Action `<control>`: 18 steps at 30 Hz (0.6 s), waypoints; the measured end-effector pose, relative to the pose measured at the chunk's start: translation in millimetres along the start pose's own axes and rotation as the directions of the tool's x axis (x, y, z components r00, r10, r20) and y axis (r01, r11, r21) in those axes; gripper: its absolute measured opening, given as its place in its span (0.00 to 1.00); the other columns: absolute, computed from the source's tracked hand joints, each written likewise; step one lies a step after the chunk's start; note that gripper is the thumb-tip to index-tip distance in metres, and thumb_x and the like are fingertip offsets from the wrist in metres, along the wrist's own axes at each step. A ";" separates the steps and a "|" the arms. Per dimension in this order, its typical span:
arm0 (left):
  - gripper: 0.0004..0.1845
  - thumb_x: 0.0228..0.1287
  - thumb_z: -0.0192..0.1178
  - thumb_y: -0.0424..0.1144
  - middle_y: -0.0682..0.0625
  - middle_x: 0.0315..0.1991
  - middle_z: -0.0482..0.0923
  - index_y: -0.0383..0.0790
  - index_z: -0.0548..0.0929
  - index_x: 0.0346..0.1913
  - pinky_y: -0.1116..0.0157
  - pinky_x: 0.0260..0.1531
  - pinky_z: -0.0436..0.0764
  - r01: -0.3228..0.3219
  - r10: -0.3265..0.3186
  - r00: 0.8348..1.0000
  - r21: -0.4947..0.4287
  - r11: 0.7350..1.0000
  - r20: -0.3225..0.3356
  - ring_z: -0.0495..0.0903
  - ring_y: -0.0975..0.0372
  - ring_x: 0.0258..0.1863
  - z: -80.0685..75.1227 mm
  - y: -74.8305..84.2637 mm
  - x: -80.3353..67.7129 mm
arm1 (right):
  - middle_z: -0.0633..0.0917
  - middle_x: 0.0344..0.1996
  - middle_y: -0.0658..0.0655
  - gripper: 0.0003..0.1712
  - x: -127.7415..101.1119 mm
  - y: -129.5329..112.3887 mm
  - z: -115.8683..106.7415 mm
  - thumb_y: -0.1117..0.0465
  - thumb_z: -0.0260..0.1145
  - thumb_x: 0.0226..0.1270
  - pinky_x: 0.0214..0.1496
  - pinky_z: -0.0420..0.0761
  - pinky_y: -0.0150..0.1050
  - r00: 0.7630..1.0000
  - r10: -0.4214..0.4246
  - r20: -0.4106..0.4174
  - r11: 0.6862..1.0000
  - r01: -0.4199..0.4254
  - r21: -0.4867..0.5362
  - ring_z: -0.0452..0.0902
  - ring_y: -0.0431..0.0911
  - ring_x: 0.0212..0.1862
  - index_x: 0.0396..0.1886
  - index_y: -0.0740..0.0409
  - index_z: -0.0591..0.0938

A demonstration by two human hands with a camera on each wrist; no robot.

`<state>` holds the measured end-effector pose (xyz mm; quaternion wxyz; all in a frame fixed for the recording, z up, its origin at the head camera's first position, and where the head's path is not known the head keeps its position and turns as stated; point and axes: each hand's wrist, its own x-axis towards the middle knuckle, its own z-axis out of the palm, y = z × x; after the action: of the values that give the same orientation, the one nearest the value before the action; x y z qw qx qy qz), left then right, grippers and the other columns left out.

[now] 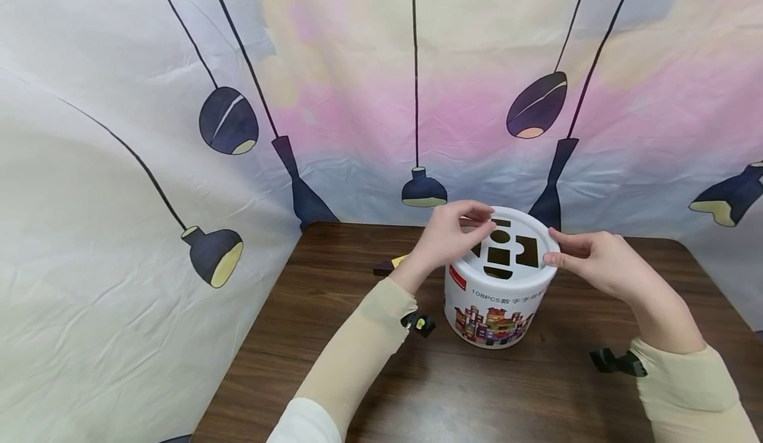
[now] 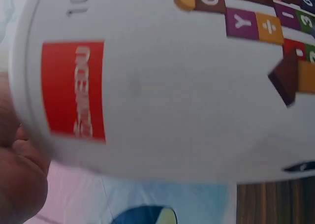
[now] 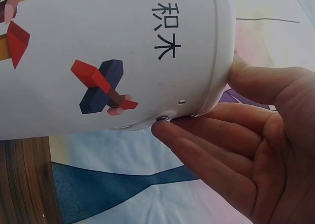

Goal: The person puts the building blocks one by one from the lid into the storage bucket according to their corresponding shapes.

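Dark wooden table (image 1: 477, 390), lamp-print backdrop (image 1: 179, 132). Head view: our left hand (image 1: 444, 236) and right hand (image 1: 596, 264) pinch the lid (image 1: 512, 244) of a white toy-block bucket (image 1: 495, 310) standing mid-table; uneven pulling might tip it. Left wrist: red label (image 2: 74, 88), printed blocks. Right wrist: fingertips (image 3: 165, 130) under the lid rim.

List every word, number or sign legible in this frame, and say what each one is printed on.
"108PCS", followed by Chinese characters too small to read in the head view: side of the white bucket.
"积木": bucket wall in the right wrist view.
"Y", "+", "O", "3": printed toy blocks on the bucket.
Red label: white lettering, too blurred to read.
Lid: shape cut-outs only, no text.
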<state>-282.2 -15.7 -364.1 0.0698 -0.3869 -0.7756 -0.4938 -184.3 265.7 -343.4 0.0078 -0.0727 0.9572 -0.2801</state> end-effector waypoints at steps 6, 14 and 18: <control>0.12 0.76 0.68 0.34 0.44 0.51 0.88 0.35 0.89 0.56 0.67 0.53 0.85 -0.003 0.008 0.973 0.023 1.000 -0.231 0.88 0.59 0.50 -26.9 -28.0 -25.6 | 0.80 0.65 0.73 0.47 -1.4 1.6 -0.9 0.34 0.69 0.75 0.60 0.77 0.72 1.000 0.004 0.001 1.000 -0.004 0.009 0.72 0.73 0.69 0.80 0.60 0.71; 0.13 0.76 0.68 0.37 0.45 0.50 0.88 0.37 0.89 0.57 0.58 0.51 0.87 0.150 -0.121 0.953 0.085 0.985 -0.276 0.88 0.56 0.48 -57.2 -79.2 -64.9 | 0.78 0.67 0.73 0.48 -1.7 1.9 -2.5 0.34 0.68 0.75 0.60 0.76 0.73 1.000 0.022 0.018 1.000 -0.022 0.016 0.71 0.74 0.70 0.80 0.59 0.70; 0.16 0.74 0.70 0.38 0.43 0.52 0.88 0.38 0.88 0.60 0.58 0.50 0.87 0.268 -0.229 0.951 0.180 0.947 -0.208 0.87 0.55 0.48 -66.2 -107.0 -87.6 | 0.78 0.67 0.72 0.47 -0.1 1.6 -0.2 0.35 0.68 0.75 0.61 0.76 0.72 1.000 0.012 0.016 1.000 -0.012 0.021 0.71 0.73 0.70 0.80 0.60 0.70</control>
<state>-311.4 -139.4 -450.0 0.1179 -0.2290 -0.8553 -0.4495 -184.4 267.2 -344.1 0.0179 -0.0691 0.9545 -0.2895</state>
